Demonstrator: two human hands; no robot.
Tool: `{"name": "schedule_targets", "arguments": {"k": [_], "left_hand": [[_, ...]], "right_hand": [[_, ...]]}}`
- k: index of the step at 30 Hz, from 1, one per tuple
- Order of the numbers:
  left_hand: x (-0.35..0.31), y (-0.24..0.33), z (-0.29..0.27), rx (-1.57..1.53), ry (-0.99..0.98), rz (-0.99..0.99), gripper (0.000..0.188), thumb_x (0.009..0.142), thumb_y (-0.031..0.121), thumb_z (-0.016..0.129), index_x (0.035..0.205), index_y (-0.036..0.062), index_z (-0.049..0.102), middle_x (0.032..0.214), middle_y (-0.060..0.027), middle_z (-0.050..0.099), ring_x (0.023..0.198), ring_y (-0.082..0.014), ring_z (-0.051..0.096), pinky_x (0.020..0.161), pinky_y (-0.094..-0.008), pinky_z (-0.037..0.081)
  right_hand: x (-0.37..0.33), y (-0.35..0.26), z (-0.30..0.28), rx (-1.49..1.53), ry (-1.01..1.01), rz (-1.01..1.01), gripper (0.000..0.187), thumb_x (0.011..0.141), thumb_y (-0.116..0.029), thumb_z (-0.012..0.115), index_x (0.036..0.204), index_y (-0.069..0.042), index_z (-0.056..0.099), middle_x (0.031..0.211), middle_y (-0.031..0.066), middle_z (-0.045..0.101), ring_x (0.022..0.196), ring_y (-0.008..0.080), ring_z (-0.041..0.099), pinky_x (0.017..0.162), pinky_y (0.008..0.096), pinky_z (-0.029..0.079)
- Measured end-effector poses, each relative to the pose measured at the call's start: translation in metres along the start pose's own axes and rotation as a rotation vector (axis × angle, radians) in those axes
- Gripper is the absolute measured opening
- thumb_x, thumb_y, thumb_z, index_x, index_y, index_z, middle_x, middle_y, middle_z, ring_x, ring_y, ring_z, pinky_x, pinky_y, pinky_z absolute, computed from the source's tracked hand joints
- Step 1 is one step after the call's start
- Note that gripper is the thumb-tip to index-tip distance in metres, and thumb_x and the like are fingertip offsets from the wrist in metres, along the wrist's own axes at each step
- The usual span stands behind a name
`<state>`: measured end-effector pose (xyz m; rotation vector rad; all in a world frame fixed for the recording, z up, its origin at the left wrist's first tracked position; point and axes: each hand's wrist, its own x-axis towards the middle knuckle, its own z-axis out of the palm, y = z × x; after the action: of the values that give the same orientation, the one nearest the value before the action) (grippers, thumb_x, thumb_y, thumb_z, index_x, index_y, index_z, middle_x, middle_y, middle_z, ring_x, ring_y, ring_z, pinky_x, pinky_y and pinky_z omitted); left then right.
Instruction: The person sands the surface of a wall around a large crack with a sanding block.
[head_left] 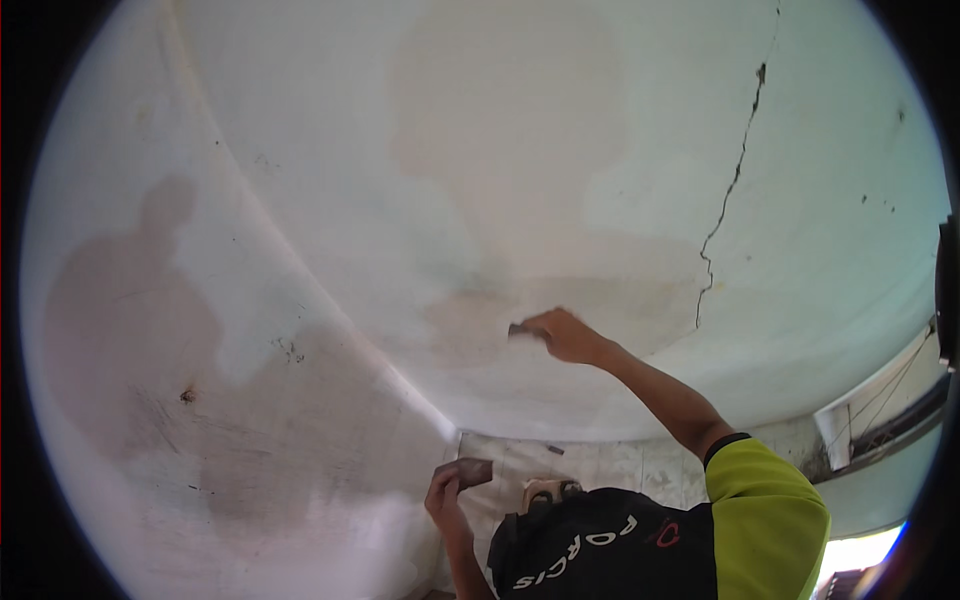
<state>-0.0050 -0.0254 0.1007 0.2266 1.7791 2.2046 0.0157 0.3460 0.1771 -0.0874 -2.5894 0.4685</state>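
My right hand (567, 336) is stretched out to the pale wall (650, 230) in front of me. Its closed fingers grip a small, flat dark piece (517, 331) at or very near the wall's surface; whether it touches cannot be told. Lower and to the left, my left hand (447, 500) is closed on a flat brown rectangular piece (475, 472) with straight edges. That hand is close to the corner where the two walls meet. Neither flat piece shows its kind clearly.
A long jagged crack (738, 170) runs down the wall on the right. The left wall (230, 470) has scuffs and a dark spot. On the tiled floor (640, 460) stands an open pinkish container (535, 486), partly hidden by my body, and a small dark piece (555, 450) lies beyond it.
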Motion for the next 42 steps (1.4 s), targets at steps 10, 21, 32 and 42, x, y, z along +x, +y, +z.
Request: {"name": "schedule_targets", "arguments": {"k": [10,21,32,42], "left_hand": [[-0.011,-0.037,0.080,-0.096,-0.535,-0.227,0.040,0.095,0.016,0.054,0.130,-0.0024,0.051,0.128,-0.0101,0.056,0.118,-0.0167,0.052,0.093,-0.0306,0.045],[-0.016,0.018,0.176,0.154,-0.663,-0.350,0.026,0.094,0.024,0.067,0.086,-0.0002,0.069,0.077,0.0021,0.064,0.067,-0.0034,0.051,0.061,-0.0206,0.042],[-0.041,-0.040,0.227,0.061,-0.944,-0.537,0.024,0.094,0.023,0.066,0.090,0.0002,0.071,0.080,-0.0010,0.067,0.070,-0.0049,0.057,0.063,-0.0221,0.047],[-0.090,-0.049,0.280,0.301,-1.418,-0.520,0.035,0.090,0.034,0.071,0.092,-0.0009,0.072,0.077,0.0010,0.067,0.066,-0.0035,0.056,0.059,-0.0204,0.046]], "right_hand": [[-0.130,-0.113,-0.009,1.522,-0.110,0.639,0.029,0.090,-0.005,0.067,0.117,0.001,0.059,0.104,0.0031,0.067,0.093,0.0082,0.062,0.086,0.0271,0.051],[-0.202,-0.124,-0.016,0.669,0.570,0.715,0.016,0.085,-0.007,0.071,0.096,0.002,0.064,0.095,0.0081,0.062,0.086,0.0148,0.060,0.079,0.0277,0.048],[-0.261,-0.115,-0.045,1.049,0.844,1.033,0.015,0.093,-0.011,0.063,0.101,0.002,0.062,0.100,0.0035,0.062,0.096,0.0126,0.060,0.085,0.0311,0.050],[-0.321,-0.087,-0.091,1.628,0.952,0.732,0.036,0.102,-0.031,0.046,0.111,0.002,0.057,0.113,0.0142,0.063,0.104,0.0218,0.061,0.094,0.0365,0.049]]}}
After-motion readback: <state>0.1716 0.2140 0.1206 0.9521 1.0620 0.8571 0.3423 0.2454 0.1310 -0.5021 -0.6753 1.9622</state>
